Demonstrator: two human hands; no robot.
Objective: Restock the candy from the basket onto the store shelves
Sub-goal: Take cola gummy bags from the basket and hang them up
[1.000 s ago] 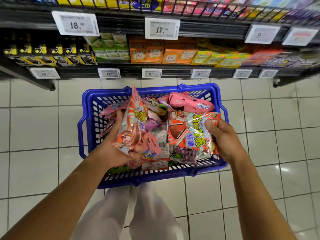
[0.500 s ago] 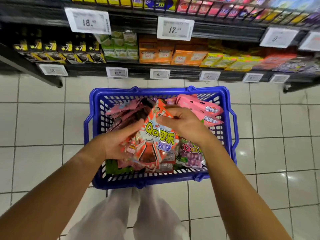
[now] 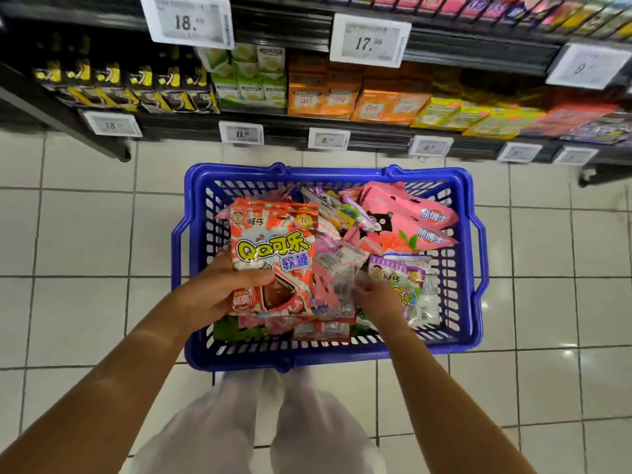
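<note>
While left hand (image 3: 219, 295) grips red candy bag (image 3: 270, 254), right hand (image 3: 376, 299) perhaps pinching packets, blue basket (image 3: 465, 268) below.

Red candy bag (image 3: 273, 254) in my left hand (image 3: 219, 295): "QQ可乐" in big yellow-green letters, "软糖" on blue patch below, "旺仔" near top edge. Purple candy bag (image 3: 403, 278) by my right hand (image 3: 376, 299): "旺仔" by small face logo; rest hidden. Two pink bags (image 3: 410, 217) in blue basket (image 3: 465, 268): "熊博士" on each. Upper shelf price tags: "18." on left tag (image 3: 187, 20), "17.99" on next tag (image 3: 370, 41), "9." on right tag (image 3: 586, 66). Lower rail: "11." (image 3: 241, 133), "6." (image 3: 328, 139). Other tags too blurred.
</note>
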